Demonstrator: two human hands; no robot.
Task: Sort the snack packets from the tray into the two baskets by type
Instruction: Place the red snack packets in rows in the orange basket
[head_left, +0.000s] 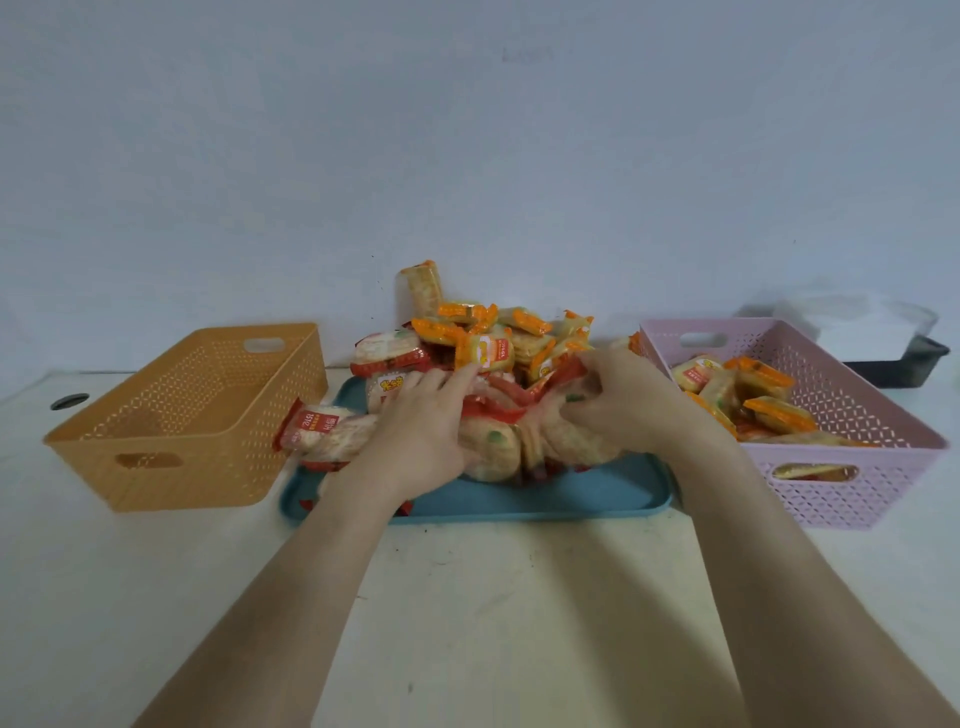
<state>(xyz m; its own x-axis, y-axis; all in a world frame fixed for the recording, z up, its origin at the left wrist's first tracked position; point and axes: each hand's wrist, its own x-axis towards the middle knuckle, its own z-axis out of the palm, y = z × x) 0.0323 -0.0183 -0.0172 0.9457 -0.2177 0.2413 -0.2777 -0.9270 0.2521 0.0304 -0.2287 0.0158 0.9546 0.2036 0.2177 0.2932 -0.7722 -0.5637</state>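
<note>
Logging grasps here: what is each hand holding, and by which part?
The right hand grips red-edged packets near their red ends; the left hand lies on them, its hold hidden.

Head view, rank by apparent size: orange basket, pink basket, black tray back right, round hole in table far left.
1. orange basket and pink basket: look alike, unranked.
2. black tray: farther back, partly behind the pink basket, so true size unsure.
3. round hole.
</note>
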